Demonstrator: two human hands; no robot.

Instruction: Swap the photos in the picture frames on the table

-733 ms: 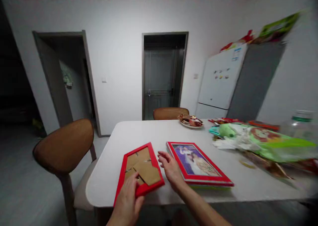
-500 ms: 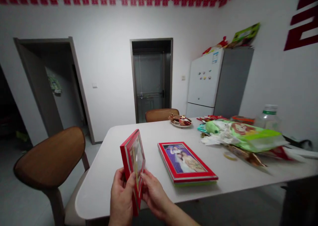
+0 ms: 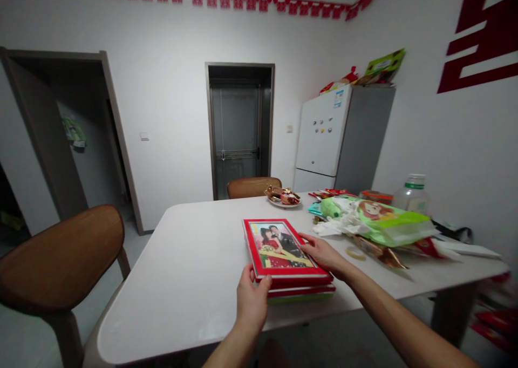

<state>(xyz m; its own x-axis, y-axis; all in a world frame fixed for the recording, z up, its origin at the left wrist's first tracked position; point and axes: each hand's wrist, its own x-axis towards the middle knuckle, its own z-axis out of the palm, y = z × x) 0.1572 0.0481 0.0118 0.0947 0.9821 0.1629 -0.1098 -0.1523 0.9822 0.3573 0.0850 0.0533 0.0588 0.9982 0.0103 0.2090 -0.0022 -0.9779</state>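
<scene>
A red-bordered picture frame (image 3: 259,257) with a photo of a couple lies face up over a stack of similar frames (image 3: 301,292), whose red and green edges show below it. My left hand (image 3: 253,298) grips its near left corner, thumb on the top edge and fingers underneath. On the far right side, my right hand (image 3: 321,254) holds the same frame by its edge, fingers resting on the border. The upper frame sits slightly askew on the stack; whether it rests fully on it I cannot tell.
A white table (image 3: 182,271) carries the stack. To the right lie a green tissue pack (image 3: 396,225), a tape roll (image 3: 356,253), wrappers and a clear bottle (image 3: 411,195). A plate of snacks (image 3: 284,198) stands at the back. Brown chairs (image 3: 68,254) flank the left and far sides.
The picture frame held upright at the left has been brought right and laid flat over the other frame. My right hand has shifted to its right side. The view has turned slightly right.
</scene>
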